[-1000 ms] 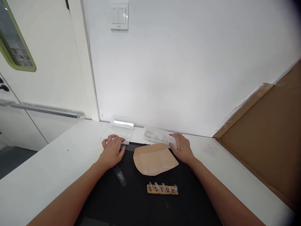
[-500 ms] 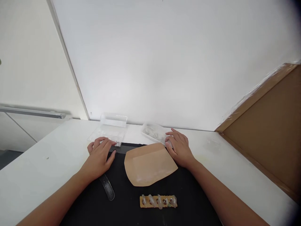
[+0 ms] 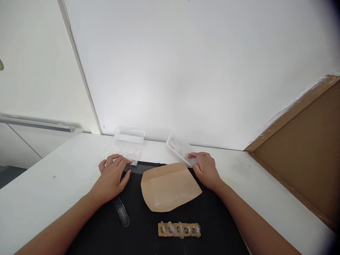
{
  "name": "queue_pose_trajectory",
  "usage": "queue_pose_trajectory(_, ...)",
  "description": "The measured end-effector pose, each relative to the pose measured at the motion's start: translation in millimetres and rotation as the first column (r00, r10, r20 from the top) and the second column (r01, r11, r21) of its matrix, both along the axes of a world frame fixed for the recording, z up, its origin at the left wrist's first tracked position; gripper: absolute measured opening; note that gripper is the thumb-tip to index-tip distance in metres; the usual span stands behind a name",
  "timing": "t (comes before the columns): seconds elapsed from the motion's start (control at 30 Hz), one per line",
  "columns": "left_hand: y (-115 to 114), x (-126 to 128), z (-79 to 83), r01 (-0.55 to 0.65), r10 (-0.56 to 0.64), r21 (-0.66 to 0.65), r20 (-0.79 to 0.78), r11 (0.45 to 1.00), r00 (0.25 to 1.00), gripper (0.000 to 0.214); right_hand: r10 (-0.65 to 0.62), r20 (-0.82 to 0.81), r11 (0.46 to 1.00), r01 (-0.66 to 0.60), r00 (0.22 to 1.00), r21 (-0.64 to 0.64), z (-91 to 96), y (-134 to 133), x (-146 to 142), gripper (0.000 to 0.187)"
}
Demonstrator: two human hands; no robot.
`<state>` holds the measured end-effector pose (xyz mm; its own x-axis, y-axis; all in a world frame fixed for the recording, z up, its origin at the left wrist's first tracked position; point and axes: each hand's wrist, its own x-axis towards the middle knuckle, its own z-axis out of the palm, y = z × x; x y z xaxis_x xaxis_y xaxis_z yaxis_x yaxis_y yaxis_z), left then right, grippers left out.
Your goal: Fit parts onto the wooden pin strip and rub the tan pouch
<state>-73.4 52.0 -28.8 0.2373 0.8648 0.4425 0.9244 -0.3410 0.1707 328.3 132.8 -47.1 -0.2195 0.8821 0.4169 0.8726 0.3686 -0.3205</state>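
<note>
My left hand (image 3: 113, 174) lies flat with fingers spread on the near edge of an open clear plastic case (image 3: 123, 148) at the back of a black mat (image 3: 148, 230). My right hand (image 3: 205, 169) grips the near end of a small clear plastic box (image 3: 180, 150), which is tilted up off the table. Between my hands a tan leather piece (image 3: 168, 186) rests on the mat. A clear curved ruler (image 3: 121, 211) lies under my left wrist. A small wooden strip with several clear-topped pins (image 3: 179, 229) sits near the mat's front.
The white table (image 3: 47, 184) meets a white wall at the back. A large brown cardboard sheet (image 3: 305, 148) leans at the right. A door with a metal rail (image 3: 37, 124) stands at the left.
The view dropped, then steadied. My right hand closed on the small clear box and raised its near end, tilting it. My left hand stayed on the open case.
</note>
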Motion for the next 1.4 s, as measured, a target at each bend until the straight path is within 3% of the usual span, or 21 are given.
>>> queue_pose_trajectory(0.27,-1,1,3.0,-0.003,0.003,-0.024,0.01,1.0,1.0,0.027,0.045,-0.121,0.999,-0.047,0.992,-0.014,-7.1,9,10,0.057)
queue_pose_trajectory(0.5,-1,1,2.8,0.002,-0.002,-0.016,0.017,1.0,1.0,0.026,0.064,-0.118,0.998,-0.064,0.991,0.0,-13.0,16,18,0.039)
queue_pose_trajectory(0.97,-1,1,1.6,0.0,0.001,-0.023,0.019,1.0,1.0,0.025,0.025,-0.235,0.989,0.011,0.972,0.151,-2.9,4,8,0.032)
queue_pose_trajectory(1.4,-1,1,3.5,0.0,0.001,-0.026,0.022,1.0,1.0,0.026,0.008,-0.349,0.99,0.041,0.937,0.132,4.5,-5,-1,0.034)
